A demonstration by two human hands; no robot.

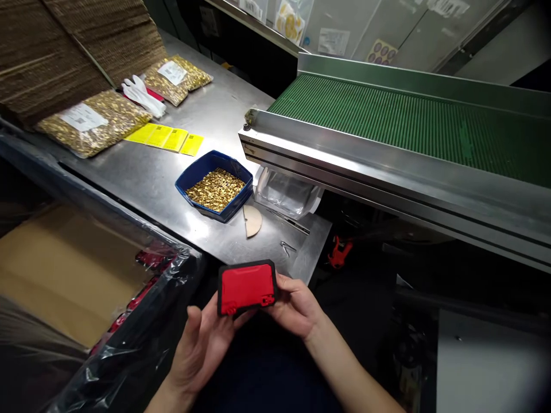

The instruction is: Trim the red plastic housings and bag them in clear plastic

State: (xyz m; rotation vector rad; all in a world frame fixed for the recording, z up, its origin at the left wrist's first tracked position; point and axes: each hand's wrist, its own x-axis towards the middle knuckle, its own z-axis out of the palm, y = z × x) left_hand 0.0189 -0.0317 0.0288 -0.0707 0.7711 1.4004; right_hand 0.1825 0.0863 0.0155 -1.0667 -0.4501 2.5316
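Slanting across the upper right, a green ribbed conveyor (365,109) railed in smooth metal. Stretched below and to the left, a shiny metal surface (150,183). At the far left, a rough stack of corrugated cardboard (124,34), then two plump, clear bags (124,112) with white labels. Nearer, an angular blue bin (236,205). Clasped at the right end in the right grip (299,310), and met at the lower left by fingers of the left grip (202,344), spread open with thumb lifted clear: a red-and-black case (247,281), raised near the surface's close edge. Rectangular, clipped at the corners, with a smooth red panel in a thick black border and small red latch-like parts low on both sides. Beyond, a flat, pale half-disc (253,221), thin metal pieces (287,246) and, heaped in the bin, glinting gold-coloured bits (217,189).
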